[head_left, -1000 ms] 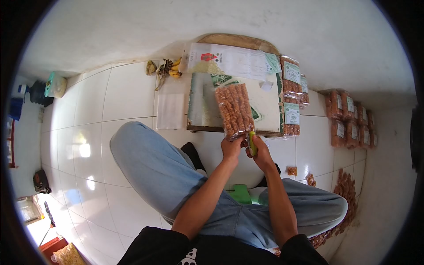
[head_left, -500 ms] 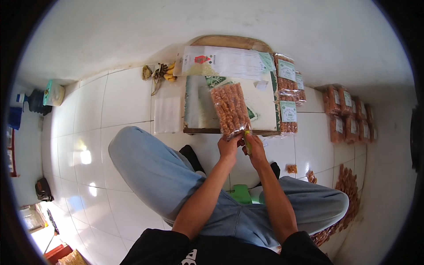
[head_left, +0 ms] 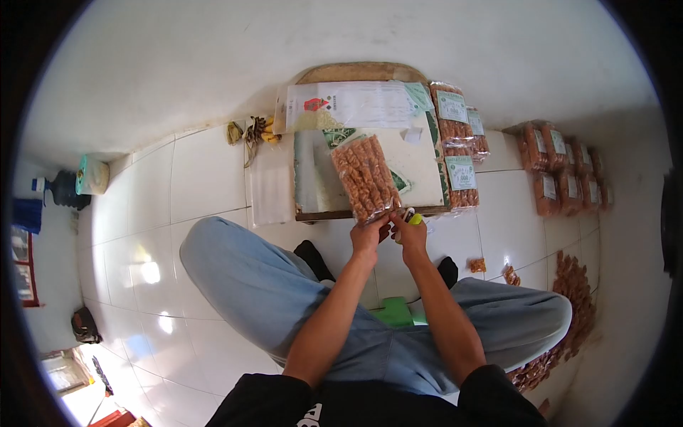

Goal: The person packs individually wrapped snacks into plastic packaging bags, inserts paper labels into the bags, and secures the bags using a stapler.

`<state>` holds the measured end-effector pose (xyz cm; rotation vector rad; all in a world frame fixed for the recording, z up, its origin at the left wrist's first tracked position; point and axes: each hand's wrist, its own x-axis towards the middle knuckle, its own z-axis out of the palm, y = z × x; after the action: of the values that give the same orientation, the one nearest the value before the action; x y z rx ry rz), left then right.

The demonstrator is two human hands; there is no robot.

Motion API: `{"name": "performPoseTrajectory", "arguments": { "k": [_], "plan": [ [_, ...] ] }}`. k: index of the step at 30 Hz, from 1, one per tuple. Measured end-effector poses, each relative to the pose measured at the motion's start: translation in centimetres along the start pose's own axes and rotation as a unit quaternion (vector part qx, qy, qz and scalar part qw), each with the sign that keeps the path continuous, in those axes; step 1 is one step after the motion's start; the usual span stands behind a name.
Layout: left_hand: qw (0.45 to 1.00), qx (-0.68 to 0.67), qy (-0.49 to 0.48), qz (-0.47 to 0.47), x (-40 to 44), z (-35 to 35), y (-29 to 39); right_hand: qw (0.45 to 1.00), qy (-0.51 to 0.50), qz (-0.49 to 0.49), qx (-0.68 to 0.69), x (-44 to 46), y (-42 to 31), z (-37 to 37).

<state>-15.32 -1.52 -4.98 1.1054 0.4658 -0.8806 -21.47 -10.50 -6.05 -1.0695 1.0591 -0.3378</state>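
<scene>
Left hand [head_left: 367, 236] holds the snack packet [head_left: 366, 178] by its near end.

It looks like a room in a house, used as a small snack workshop. The floor [head_left: 203, 188] has shiny white tiles, with bananas [head_left: 268, 130] on it. Clear packs of brown snacks [head_left: 546, 204] with paper labels [head_left: 549, 187] stand in rows by the plain wall [head_left: 512, 64], and more are by the low table [head_left: 420, 167].
</scene>
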Motion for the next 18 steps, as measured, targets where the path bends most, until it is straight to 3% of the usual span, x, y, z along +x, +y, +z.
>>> {"name": "performPoseTrajectory", "arguments": {
  "k": [9, 13, 18],
  "plan": [
    [0.994, 0.104, -0.030, -0.021, -0.6, -3.0, 1.9, 0.997, 0.058, 0.013, 0.040, -0.3, -1.2, 0.8],
    [0.983, 0.156, 0.024, 0.088, -0.7, -3.7, 2.1, 0.998, 0.058, 0.011, 0.026, -0.6, -1.6, 0.8],
    [0.979, 0.186, 0.023, 0.086, -1.1, -3.6, 2.7, 0.997, 0.066, 0.008, 0.034, -0.7, -1.8, 0.5]
  ]
}}
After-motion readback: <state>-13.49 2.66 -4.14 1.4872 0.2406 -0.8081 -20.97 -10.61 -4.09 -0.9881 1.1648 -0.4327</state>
